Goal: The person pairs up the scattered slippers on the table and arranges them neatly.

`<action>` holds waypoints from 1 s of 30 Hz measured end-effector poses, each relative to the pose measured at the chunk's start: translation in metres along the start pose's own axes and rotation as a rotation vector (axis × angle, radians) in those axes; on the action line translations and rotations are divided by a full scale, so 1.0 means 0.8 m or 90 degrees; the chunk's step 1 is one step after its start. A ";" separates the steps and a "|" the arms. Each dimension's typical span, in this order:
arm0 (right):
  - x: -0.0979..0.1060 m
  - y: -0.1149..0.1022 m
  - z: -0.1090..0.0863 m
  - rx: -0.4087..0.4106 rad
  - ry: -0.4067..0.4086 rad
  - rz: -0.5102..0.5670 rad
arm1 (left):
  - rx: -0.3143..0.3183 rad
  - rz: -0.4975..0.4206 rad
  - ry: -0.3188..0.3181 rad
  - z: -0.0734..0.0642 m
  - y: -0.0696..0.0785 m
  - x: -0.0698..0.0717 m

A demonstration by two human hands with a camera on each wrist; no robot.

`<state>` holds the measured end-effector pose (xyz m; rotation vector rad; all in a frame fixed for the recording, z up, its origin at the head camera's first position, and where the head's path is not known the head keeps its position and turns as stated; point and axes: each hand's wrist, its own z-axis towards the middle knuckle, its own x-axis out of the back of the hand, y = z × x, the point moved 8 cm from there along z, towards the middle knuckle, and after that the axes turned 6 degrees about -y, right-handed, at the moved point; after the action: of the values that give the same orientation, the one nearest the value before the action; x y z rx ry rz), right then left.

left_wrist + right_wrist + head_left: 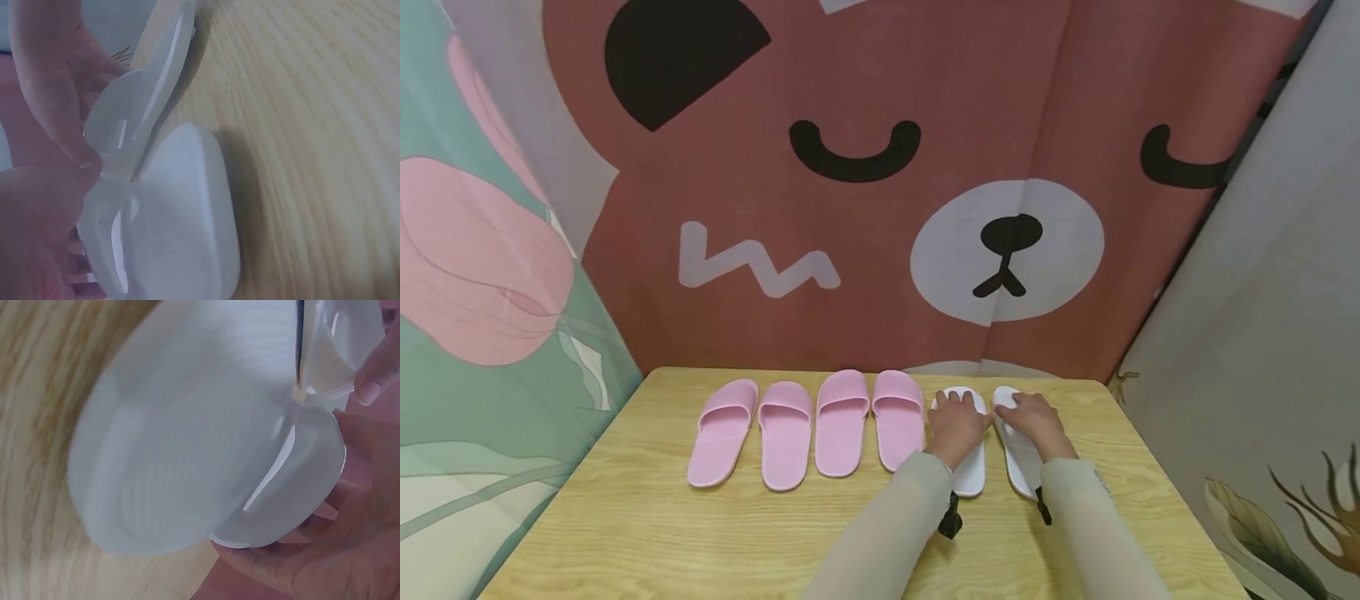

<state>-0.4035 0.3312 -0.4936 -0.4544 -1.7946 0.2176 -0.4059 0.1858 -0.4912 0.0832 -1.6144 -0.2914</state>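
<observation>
Two white slippers lie near the far edge of the table, right of a row of pink ones. Over the strap of the left white slipper [972, 475] my left hand [957, 427] grips from above, fingers spread across the front. My right hand [1036, 423] holds the right white slipper [1019, 457] by its strap, thumb and fingers on either side of it; the right wrist view shows this strap [294, 481] up close. That slipper is angled, its heel toward the right. In the left wrist view the two straps meet or nearly meet beside the left thumb.
Several pink slippers [786, 450] stand in a row to the left, the closest one [901, 433] right beside my left hand. The wooden table [685, 542] backs onto a curtain with a bear print [865, 317]. Patterned cloth hangs at both sides.
</observation>
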 end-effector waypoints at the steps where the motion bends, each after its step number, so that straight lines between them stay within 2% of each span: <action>1: 0.000 0.000 0.000 -0.001 0.003 0.004 | -0.002 -0.001 -0.003 0.000 0.000 0.000; 5: -0.001 0.002 -0.001 -0.005 0.009 0.027 | -0.010 -0.003 -0.013 -0.001 -0.002 0.002; 10: 0.003 -0.004 -0.001 -0.002 0.005 0.021 | -0.028 0.003 -0.026 0.000 -0.006 0.003; 18: 0.006 -0.007 -0.005 -0.042 -0.011 0.011 | -0.046 0.032 -0.057 0.003 -0.013 0.005; 30: 0.012 -0.021 -0.011 -0.038 -0.004 0.007 | -0.066 0.053 -0.042 -0.009 -0.016 0.026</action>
<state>-0.4003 0.3189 -0.4762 -0.5068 -1.8093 0.1746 -0.4022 0.1675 -0.4736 -0.0736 -1.6606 -0.3150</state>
